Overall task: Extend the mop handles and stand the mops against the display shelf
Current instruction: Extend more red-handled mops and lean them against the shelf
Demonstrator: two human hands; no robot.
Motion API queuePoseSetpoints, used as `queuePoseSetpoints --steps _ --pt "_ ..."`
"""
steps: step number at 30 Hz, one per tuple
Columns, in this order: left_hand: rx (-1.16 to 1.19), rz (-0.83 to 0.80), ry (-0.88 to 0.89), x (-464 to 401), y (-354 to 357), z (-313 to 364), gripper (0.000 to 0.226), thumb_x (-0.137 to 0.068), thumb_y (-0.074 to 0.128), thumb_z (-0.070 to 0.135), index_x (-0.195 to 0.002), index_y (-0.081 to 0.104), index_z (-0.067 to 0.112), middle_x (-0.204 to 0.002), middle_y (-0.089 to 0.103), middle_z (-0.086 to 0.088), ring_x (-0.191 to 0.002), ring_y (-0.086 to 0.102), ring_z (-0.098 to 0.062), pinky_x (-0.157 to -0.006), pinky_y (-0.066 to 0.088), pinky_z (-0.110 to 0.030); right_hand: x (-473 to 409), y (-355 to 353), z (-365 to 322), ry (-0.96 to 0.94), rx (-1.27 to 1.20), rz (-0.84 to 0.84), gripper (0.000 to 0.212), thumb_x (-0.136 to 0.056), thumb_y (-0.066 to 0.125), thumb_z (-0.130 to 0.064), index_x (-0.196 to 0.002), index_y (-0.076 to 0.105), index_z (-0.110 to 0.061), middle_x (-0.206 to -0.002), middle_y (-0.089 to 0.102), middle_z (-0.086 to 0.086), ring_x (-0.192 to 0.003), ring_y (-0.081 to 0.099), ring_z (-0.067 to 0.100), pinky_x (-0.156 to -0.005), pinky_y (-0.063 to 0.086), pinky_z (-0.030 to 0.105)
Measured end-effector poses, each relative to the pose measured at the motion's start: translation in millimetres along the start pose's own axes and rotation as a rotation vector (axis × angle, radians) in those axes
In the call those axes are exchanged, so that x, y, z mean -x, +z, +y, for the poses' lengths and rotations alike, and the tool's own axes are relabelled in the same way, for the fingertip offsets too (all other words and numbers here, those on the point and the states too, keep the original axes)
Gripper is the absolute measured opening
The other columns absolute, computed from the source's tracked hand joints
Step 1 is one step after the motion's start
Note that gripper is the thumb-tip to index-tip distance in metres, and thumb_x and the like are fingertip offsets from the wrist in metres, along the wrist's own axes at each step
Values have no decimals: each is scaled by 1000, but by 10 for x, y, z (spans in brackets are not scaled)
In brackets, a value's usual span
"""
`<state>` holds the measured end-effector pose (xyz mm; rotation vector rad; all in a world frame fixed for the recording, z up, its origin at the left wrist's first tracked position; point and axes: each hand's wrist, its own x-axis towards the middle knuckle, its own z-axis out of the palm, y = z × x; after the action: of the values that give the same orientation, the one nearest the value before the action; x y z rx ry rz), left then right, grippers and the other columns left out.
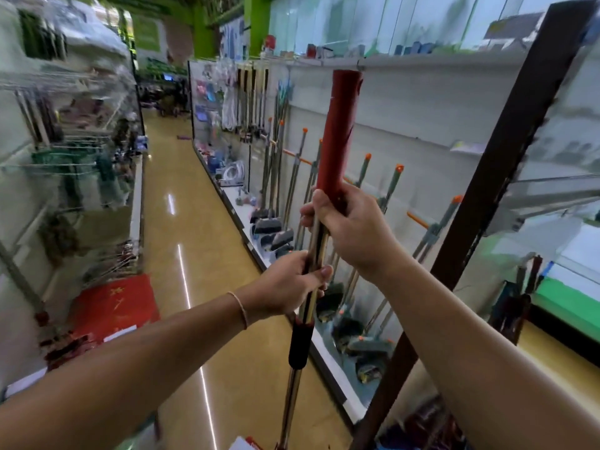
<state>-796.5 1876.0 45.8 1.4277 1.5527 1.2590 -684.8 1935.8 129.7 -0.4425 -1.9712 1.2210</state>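
Note:
I hold one mop handle upright in front of me; its top part is a red grip sleeve and below it runs a shiny metal tube with a black and red collar. My right hand grips the bottom of the red sleeve. My left hand grips the metal tube just below it. The mop's head is out of view below the frame. Several other mops with orange-tipped handles lean against the white display shelf on the right.
A dark brown post slants across the right, close to my right arm. The yellow aisle floor runs ahead between the shelf and racks of goods on the left. Red items lie low on the left.

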Motion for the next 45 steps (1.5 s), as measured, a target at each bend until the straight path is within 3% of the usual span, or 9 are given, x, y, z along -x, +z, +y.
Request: queuePoseSetpoints --steps 5,10,16,18,23,30,37,40,45 --pt "-80 -20 20 -632 -372 -142 28 -99 52 33 -96 62 7 -91 66 -14 -95 65 -33 -93 52 -52 -664 39 331 6 -6 13 5 -101 52 -25 -104 56 -22 -91 71 4 -81 71 15 -83 59 35" --pt "-83 -64 42 -1171 -933 -248 30 -98 52 40 -99 62 11 -97 67 -13 -96 66 -30 -92 54 -51 -1334 161 482 4 -31 -5 11 -102 49 -24 -106 56 -17 -87 70 3 -76 69 13 -73 59 26" --pt "-131 21 53 -1453 -1466 -294 54 -92 48 51 -109 58 1 -101 60 -28 -95 59 -45 -89 51 -60 -1990 463 550 -17 -79 -85 8 -102 50 -24 -104 56 -19 -88 68 5 -77 69 16 -78 61 33" --pt "-148 58 26 -1480 -1634 -317 52 -97 47 48 -115 57 -1 -99 59 -28 -89 59 -43 -86 51 -56 -2169 584 567 -22 -106 -132 8 -101 51 -24 -103 57 -20 -88 68 4 -78 68 17 -80 61 36" --pt "-151 182 -53 -1494 -2033 -326 47 -94 49 50 -110 63 8 -103 64 -21 -100 62 -38 -93 51 -57 -2544 895 570 -69 -192 -225 9 -100 52 -26 -106 57 -21 -83 68 0 -76 69 15 -78 61 35" --pt "-307 355 -212 -1592 -2510 -327 47 -95 48 51 -111 64 9 -112 63 -27 -100 63 -40 -83 55 -54 -3124 1289 666 -92 -297 -376 12 -100 52 -25 -103 60 -17 -82 68 1 -75 68 16 -76 62 34" --pt "-301 601 -365 -1714 -2926 -397 39 -91 61 44 -102 68 7 -88 65 -10 -78 63 -21 -73 55 -35 -3706 1701 865 -118 -412 -562 12 -99 57 -25 -92 63 -18 -76 69 -1 -72 68 17 -75 61 40" --pt "-244 710 -396 -1669 -3072 -447 22 -88 65 41 -94 69 21 -83 68 3 -84 65 -17 -81 52 -37 -3883 1916 902 -130 -461 -633 14 -99 59 -24 -86 63 -19 -75 69 0 -70 68 19 -72 61 43" --pt "-235 897 -449 -1508 -3173 -589 20 -94 60 36 -108 68 23 -98 73 4 -98 68 -14 -96 51 -40 -3981 2278 937 -162 -495 -766 16 -98 60 -24 -90 65 -11 -82 70 12 -69 69 15 -71 61 45"
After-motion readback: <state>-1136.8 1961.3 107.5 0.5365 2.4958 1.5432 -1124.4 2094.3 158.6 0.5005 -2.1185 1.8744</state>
